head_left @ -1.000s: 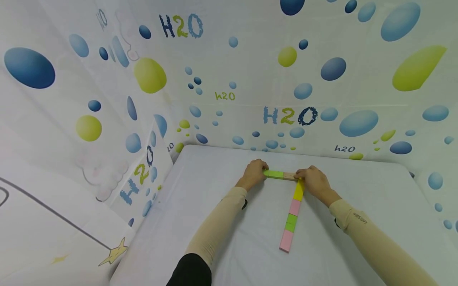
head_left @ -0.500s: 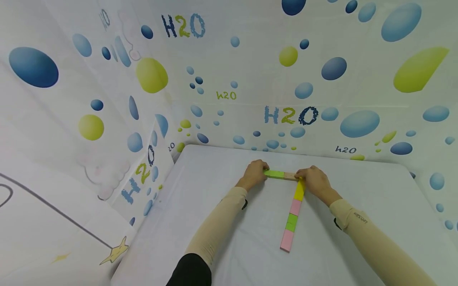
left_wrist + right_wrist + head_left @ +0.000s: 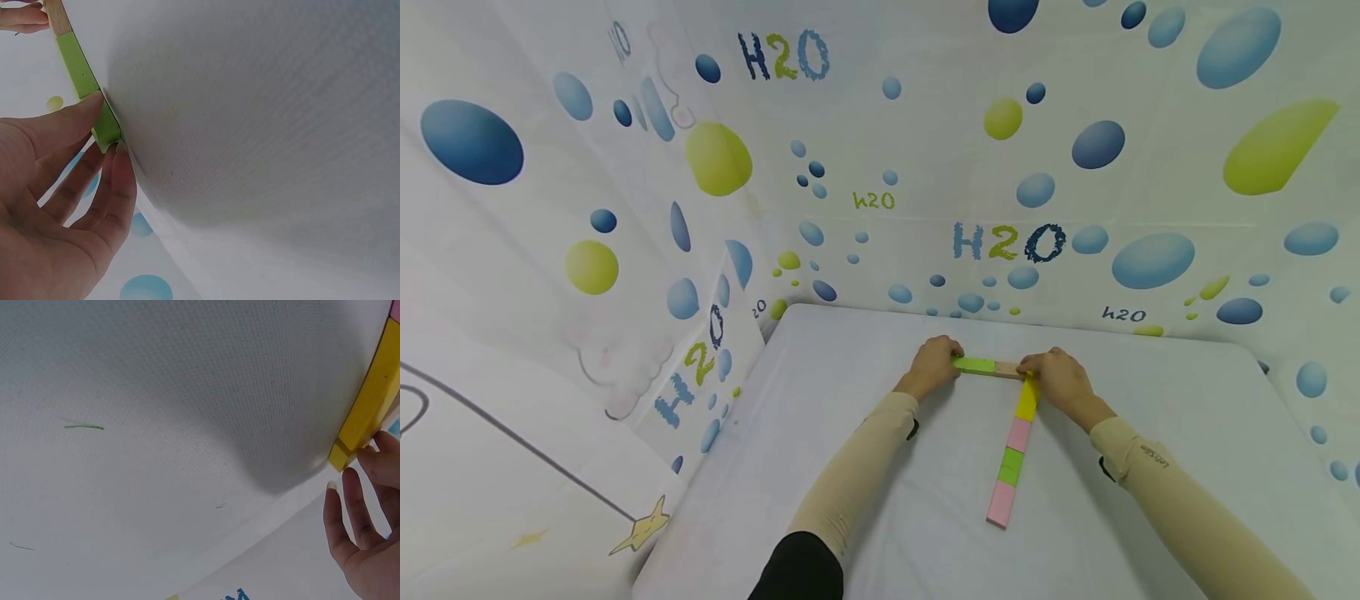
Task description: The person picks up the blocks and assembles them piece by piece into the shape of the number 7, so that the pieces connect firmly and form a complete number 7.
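Note:
Coloured blocks form two joined rows on the white table (image 3: 850, 383). In the left wrist view my left hand (image 3: 69, 194) pinches the end green block (image 3: 107, 128), thumb on top and fingers at its end. Another green block (image 3: 76, 62) and a plain wooden block (image 3: 1007, 369) continue that row. At the corner, my right hand (image 3: 1058, 379) holds the short yellow piece (image 3: 340, 455) between thumb and finger, its other fingers spread. A longer yellow block (image 3: 372, 387) adjoins it. Below run a pink block (image 3: 1018, 434), a green block (image 3: 1011, 467) and another pink block (image 3: 1001, 505).
A patterned white wall sheet (image 3: 925, 167) with blue and green spots rises behind the table's back edge. Another printed sheet (image 3: 625, 333) borders the left side.

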`<action>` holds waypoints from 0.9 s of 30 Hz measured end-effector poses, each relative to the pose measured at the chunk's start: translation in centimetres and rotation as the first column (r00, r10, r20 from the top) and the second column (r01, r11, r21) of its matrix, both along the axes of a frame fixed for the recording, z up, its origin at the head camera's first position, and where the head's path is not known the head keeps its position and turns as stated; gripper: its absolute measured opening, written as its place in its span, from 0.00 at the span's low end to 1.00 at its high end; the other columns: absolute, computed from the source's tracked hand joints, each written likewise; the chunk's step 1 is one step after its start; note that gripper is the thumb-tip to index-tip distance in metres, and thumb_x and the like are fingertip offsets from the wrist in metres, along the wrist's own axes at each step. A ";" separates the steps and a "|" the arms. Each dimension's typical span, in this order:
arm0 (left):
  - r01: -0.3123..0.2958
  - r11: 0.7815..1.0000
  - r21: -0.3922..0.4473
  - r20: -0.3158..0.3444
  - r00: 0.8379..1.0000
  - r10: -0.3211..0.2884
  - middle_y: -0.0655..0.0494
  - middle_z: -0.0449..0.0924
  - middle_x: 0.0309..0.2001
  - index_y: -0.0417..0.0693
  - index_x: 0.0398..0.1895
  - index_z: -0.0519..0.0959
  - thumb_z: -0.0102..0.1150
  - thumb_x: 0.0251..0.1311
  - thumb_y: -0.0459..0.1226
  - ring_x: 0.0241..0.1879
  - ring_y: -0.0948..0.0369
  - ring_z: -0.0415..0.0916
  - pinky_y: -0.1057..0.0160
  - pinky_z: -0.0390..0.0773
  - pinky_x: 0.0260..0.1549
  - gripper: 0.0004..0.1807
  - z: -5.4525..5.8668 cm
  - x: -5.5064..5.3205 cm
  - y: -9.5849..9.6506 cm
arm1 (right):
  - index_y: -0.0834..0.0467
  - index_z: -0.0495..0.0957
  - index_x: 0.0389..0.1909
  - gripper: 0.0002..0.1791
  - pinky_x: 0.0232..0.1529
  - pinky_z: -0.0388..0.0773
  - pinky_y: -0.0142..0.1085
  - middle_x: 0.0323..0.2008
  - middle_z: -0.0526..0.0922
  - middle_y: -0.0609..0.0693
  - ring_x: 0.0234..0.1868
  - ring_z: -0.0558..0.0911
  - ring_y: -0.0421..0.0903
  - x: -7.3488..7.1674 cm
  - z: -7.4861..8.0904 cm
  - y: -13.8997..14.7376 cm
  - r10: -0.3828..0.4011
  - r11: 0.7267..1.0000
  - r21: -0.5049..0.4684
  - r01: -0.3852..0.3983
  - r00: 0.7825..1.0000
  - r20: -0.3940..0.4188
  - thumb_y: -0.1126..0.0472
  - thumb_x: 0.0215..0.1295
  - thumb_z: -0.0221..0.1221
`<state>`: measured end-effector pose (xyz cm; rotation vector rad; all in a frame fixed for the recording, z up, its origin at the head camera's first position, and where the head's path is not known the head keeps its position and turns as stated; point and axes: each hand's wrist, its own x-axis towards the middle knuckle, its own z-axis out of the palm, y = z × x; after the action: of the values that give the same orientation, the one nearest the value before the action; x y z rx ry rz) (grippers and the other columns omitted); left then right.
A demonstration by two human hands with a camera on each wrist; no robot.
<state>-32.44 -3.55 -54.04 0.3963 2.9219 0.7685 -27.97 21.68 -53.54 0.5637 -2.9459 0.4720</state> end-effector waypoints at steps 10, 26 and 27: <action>-0.009 1.000 -0.013 0.017 1.000 0.009 0.52 0.82 0.55 0.51 0.61 0.84 0.76 0.58 0.34 0.55 0.56 0.79 0.58 0.78 0.57 0.26 0.2 0.2 -0.4 | 0.59 0.90 0.50 0.15 0.45 0.82 0.51 0.51 0.89 0.56 0.43 0.79 0.55 -0.4 -0.1 0.0 0.000 1.000 0.002 0.000 1.000 0.006 0.74 0.70 0.61; -0.023 0.999 -0.047 0.013 1.000 0.024 0.52 0.77 0.61 0.58 0.66 0.81 0.73 0.63 0.47 0.58 0.53 0.79 0.53 0.81 0.53 0.27 1.1 1.4 -2.7 | 0.59 0.88 0.54 0.18 0.47 0.82 0.55 0.57 0.87 0.56 0.50 0.82 0.59 -0.5 -1.0 1.4 -0.034 0.994 -0.105 0.024 0.995 -0.095 0.75 0.69 0.59; -0.029 0.998 -0.056 0.001 1.000 0.029 0.52 0.77 0.62 0.58 0.66 0.80 0.72 0.64 0.47 0.59 0.52 0.78 0.52 0.81 0.53 0.27 1.1 1.5 -2.8 | 0.60 0.88 0.54 0.18 0.48 0.82 0.56 0.57 0.86 0.56 0.51 0.82 0.60 -0.4 -1.0 1.5 -0.040 0.993 -0.113 0.028 0.994 -0.104 0.76 0.70 0.58</action>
<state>-30.94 -6.39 -52.91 0.3491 2.9458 0.6884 -28.40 23.23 -54.52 0.5077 -2.8025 0.5799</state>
